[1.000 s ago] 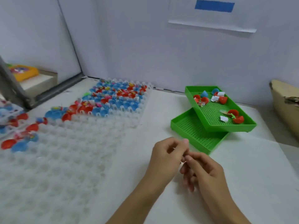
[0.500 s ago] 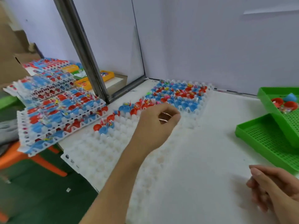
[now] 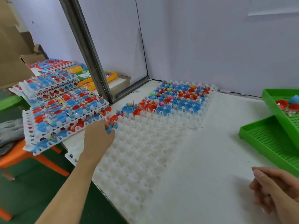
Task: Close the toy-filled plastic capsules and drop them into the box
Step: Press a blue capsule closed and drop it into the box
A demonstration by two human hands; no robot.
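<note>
Head view: the left hand (image 3: 98, 139) is extended over the near-left part of the white cell tray (image 3: 145, 152), fingertips curled round a blue capsule half (image 3: 111, 127) holding a small toy, at the tray's left edge. Contact is plain; the hand grips that capsule. More open red and blue capsules (image 3: 174, 99), each with a toy inside, fill the far rows of the same tray, with a thin line of them running down its left side toward the gripped one. The right hand (image 3: 275, 189) lies low at the right edge of the white table (image 3: 218, 143), fingers loosely bent, nothing visible in them; part of it is cut off by the frame. Two green perforated trays (image 3: 271, 143) sit at the right, the upper one tilted across the lower and carrying a few capsule halves. Left of the table, stacked trays (image 3: 64, 113) of filled capsules rest on an orange stool (image 3: 24, 157). A grey metal post (image 3: 87, 50) stands behind them.
</note>
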